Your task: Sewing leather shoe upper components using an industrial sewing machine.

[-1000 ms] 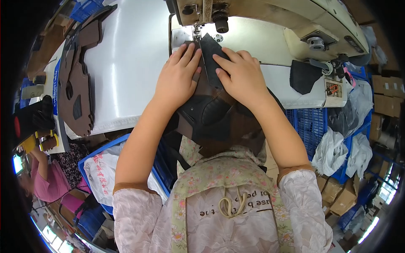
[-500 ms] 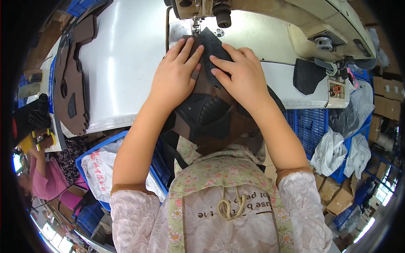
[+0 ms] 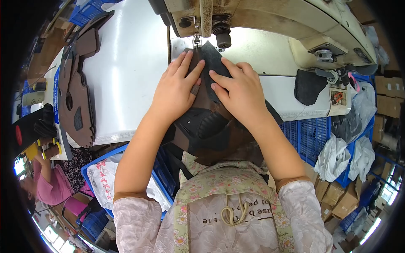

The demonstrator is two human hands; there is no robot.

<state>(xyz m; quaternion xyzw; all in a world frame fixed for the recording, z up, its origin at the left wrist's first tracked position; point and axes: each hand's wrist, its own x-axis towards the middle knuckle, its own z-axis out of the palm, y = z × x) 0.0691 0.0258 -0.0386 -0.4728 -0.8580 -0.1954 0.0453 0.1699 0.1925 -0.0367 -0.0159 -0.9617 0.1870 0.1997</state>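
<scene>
My left hand [image 3: 175,90] and my right hand [image 3: 237,92] lie flat, side by side, on a dark brown and black cut piece [image 3: 211,126] spread on the white table [image 3: 130,71]. Their fingers point at the needle [image 3: 196,41] of a cream sewing machine [image 3: 270,25]. The piece's tip [image 3: 209,52] sits under the presser foot, between my fingertips. The rest of the piece hangs off the table edge toward my lap.
A stack of brown cut pieces [image 3: 78,92] lies at the table's left side. A black cut piece [image 3: 309,86] rests right of the machine. Blue crates [image 3: 312,139] and white bags [image 3: 333,158] stand at the right. Another person in pink [image 3: 50,189] sits lower left.
Both hands have slid forward with the dark piece, bringing its tip up to the needle. The view has tilted closer to the machine.
</scene>
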